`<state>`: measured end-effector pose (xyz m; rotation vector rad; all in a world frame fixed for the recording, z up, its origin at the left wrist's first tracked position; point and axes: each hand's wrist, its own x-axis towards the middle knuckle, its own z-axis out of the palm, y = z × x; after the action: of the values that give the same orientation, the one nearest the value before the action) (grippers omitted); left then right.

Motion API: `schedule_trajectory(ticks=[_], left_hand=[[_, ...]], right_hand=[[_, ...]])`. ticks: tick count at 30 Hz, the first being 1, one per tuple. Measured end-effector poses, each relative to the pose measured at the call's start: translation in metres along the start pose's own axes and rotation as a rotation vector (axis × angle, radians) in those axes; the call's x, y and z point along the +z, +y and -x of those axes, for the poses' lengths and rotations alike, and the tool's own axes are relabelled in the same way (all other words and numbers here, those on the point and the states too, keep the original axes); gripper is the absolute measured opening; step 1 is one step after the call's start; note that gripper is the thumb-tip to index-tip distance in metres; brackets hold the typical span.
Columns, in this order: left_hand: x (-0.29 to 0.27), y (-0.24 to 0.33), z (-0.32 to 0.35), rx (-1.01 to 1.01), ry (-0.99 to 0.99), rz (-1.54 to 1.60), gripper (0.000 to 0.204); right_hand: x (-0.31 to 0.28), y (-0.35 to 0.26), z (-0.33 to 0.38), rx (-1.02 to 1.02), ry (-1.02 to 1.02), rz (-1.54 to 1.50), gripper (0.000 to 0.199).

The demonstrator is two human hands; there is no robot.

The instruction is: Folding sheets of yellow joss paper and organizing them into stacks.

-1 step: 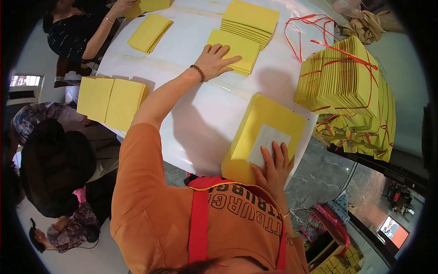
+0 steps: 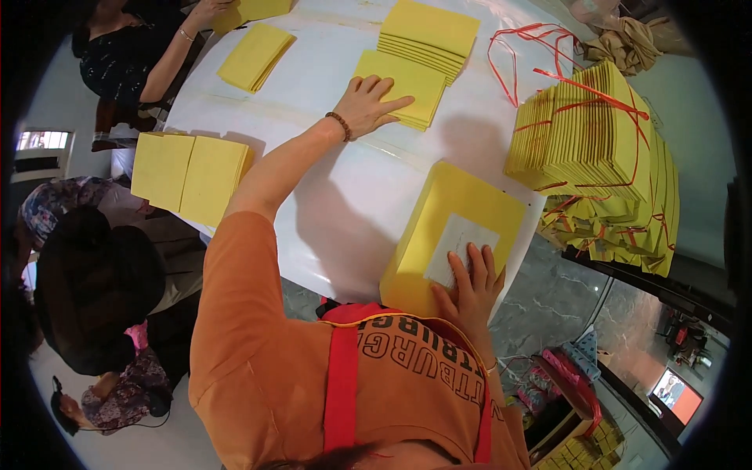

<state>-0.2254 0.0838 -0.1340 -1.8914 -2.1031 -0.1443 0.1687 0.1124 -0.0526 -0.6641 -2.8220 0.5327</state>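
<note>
My left hand reaches forward and lies with spread fingers on a short stack of flat yellow paper pieces. A second, stepped stack of the same yellow pieces sits right behind it. Close to my body, my right hand rests flat, fingers apart, on a thick yellow stack. That stack bears a white label with writing, which my fingers partly cover. Whether the yellow pieces are envelopes or folders, I cannot tell.
The white-covered table also bears yellow stacks at left and far left. A tall pile of bundles tied with red string stands at right, loose red string behind it. Another person's arm reaches in at far left.
</note>
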Motion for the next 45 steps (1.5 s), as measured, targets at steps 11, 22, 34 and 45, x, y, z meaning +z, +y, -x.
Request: schedule_trajectory(ticks=[11, 22, 34, 45], left_hand=[[-0.005, -0.004, -0.005, 0.008, -0.034, -0.029, 0.047], [-0.052, 0.006, -0.032, -0.057, -0.292, -0.067, 0.048], [-0.165, 0.227, 0.084, 0.269, -0.003, 0.620, 0.052], [-0.147, 0.237, 0.111, 0.144, 0.006, 0.523, 0.069]], right_hand=[[0.000, 0.001, -0.001, -0.028, 0.025, 0.008, 0.050], [0.005, 0.002, 0.003, -0.059, 0.092, -0.007, 0.049], [0.010, 0.015, 0.008, -0.128, 0.088, -0.005, 0.046], [-0.011, 0.033, 0.005, 0.012, 0.096, -0.691, 0.031]])
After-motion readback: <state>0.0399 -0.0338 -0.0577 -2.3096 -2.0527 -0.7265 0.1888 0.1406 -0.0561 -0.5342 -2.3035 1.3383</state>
